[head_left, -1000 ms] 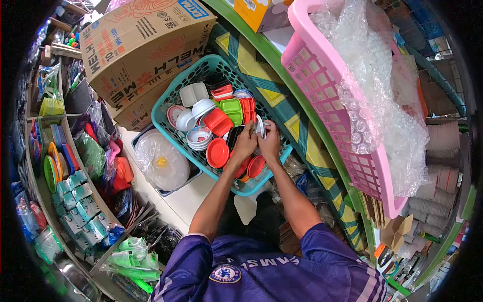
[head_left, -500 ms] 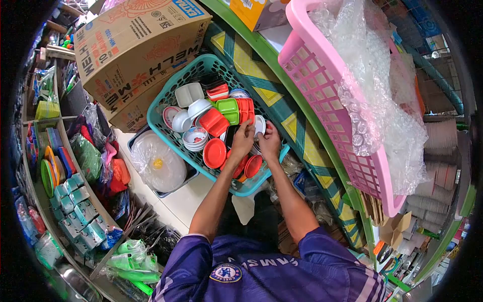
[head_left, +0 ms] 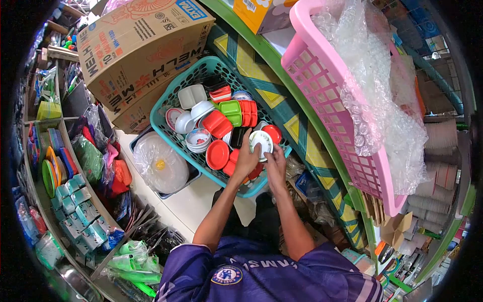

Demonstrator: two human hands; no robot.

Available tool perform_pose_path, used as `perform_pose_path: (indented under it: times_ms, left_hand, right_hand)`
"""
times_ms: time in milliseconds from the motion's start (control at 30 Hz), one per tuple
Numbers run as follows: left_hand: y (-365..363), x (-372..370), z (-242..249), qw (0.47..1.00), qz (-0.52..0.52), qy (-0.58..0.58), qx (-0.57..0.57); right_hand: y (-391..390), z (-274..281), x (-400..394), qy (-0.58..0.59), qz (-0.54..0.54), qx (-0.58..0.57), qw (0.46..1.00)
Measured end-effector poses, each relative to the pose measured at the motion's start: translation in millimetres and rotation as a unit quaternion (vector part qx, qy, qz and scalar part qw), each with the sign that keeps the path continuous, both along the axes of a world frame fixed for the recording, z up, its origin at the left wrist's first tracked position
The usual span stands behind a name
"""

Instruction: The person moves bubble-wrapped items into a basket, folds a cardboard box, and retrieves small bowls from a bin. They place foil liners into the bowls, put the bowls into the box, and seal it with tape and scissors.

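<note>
Shop shelves and stacked goods crowd around a strip of pale tiled floor. Nearest is the person's purple shirt, with both bare forearms reaching forward over a teal basket.

Above the near right part of the basket, the left hand and right hand hold a round white dish with a green pattern, tilted so that its inside faces the camera. The left hand is closed on one side of it, thumb over the inside; the right hand has its fingertips drawn together at the lower rim on the other side.

Just beyond the white dish lies a red bowl; black dishes sit beside the left hand. Farther in are a round red dish, a stack of patterned white bowls, a red divided dish and a green divided dish. A pale grey divided dish lies toward the far end.

To the left of the basket, a plastic-wrapped round bundle rests in a dark tub. Large cardboard cartons stand past the basket's far left side. On the right, beyond a yellow-and-green patterned surface, a pink basket holds bubble wrap.
</note>
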State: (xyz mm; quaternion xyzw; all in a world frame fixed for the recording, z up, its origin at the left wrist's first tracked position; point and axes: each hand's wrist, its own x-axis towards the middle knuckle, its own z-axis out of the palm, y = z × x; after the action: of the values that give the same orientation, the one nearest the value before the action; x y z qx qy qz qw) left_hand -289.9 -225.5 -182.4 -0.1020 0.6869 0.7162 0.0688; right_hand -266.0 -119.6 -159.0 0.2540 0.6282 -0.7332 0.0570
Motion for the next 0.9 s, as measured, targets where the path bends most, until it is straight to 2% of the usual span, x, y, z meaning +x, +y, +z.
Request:
perform_pose_path:
  times_ms: [67,100,133,200,267,333,400,467,500,533,600,700,733,800,867,900]
  left_hand:
    - [0.8,5.0,4.3,1.000,0.007,0.006,-0.022]
    - [-1.8,6.2,20.2,0.991,0.046,-0.082,0.096]
    - [-4.1,7.6,29.7,0.959,0.084,-0.167,0.212]
    - [-9.4,13.6,23.7,0.969,0.061,-0.134,0.200]
    - [-15.5,21.2,18.7,0.939,0.065,-0.186,0.282]
    - [-27.1,27.8,19.5,0.949,0.071,-0.166,0.258]
    - [-37.5,32.6,25.5,0.935,0.155,-0.153,0.280]
    - [-51.1,37.8,39.0,0.939,0.177,-0.158,0.248]
    - [-58.6,40.7,42.0,0.940,0.197,-0.136,0.242]
    - [-66.6,44.5,43.1,0.940,0.218,-0.115,0.235]
    - [-83.0,52.4,33.8,0.943,0.216,-0.094,0.234]
    - [-97.3,56.8,33.8,0.956,0.197,-0.095,0.195]
    - [-101.5,56.5,35.7,0.956,0.199,-0.093,0.194]
    - [-111.2,59.0,35.9,0.994,0.092,-0.054,0.026]
    - [-114.6,63.3,26.3,0.993,0.089,-0.056,0.058]
    - [-115.6,64.3,23.7,0.985,0.103,-0.077,0.114]
  right_hand:
    - [3.0,1.4,11.0,-0.012,0.008,-0.021,1.000]
    - [3.9,2.7,15.3,-0.022,0.016,-0.044,0.999]
    - [4.4,4.0,19.4,-0.032,0.025,-0.067,0.997]
    - [6.7,8.3,23.1,-0.031,0.045,-0.080,0.995]
    - [10.4,13.3,22.5,-0.022,0.146,-0.068,0.987]
    - [13.6,13.8,17.4,-0.037,0.160,-0.062,0.984]
    - [16.4,9.1,5.5,-0.031,0.232,-0.021,0.972]
    - [8.1,5.7,-8.1,-0.012,0.218,-0.003,0.976]
    - [2.8,9.5,-15.9,0.048,0.261,0.135,0.955]
    - [-2.3,12.3,-23.7,0.108,0.297,0.269,0.910]
    - [-12.0,15.4,-40.5,0.152,0.320,0.288,0.890]
    - [-25.5,18.7,-62.4,0.208,0.422,0.346,0.812]
    - [-27.6,11.0,-67.6,0.210,0.424,0.345,0.811]
    - [-31.5,-2.3,-72.4,0.231,0.495,0.428,0.720]
    - [-32.6,-3.0,-71.7,0.228,0.492,0.420,0.728]
    - [-33.0,-0.2,-73.4,0.211,0.491,0.418,0.735]
